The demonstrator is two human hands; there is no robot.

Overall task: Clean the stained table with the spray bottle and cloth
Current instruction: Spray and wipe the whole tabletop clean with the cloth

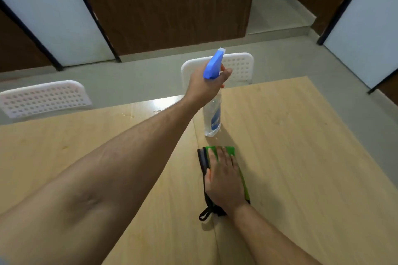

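**Bottle gripped, cloth pinned, wiping not begun**

A pale wooden worktop (pixel 301 157) fills the view, with two white chairs at its far edge. The left hand (pixel 203 87) wraps its fingers round the neck of the spray bottle (pixel 212 118), which stands just beyond the green cloth (pixel 229 150). The right hand (pixel 224 180) lies flat on the cloth, fingers straight. Faint stains (pixel 129 115) lie far left; next, probably, the bottle must be aimed there.

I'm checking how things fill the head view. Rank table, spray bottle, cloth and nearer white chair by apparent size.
1. table
2. white chair
3. and 4. spray bottle and cloth: unsure, hands cover both.
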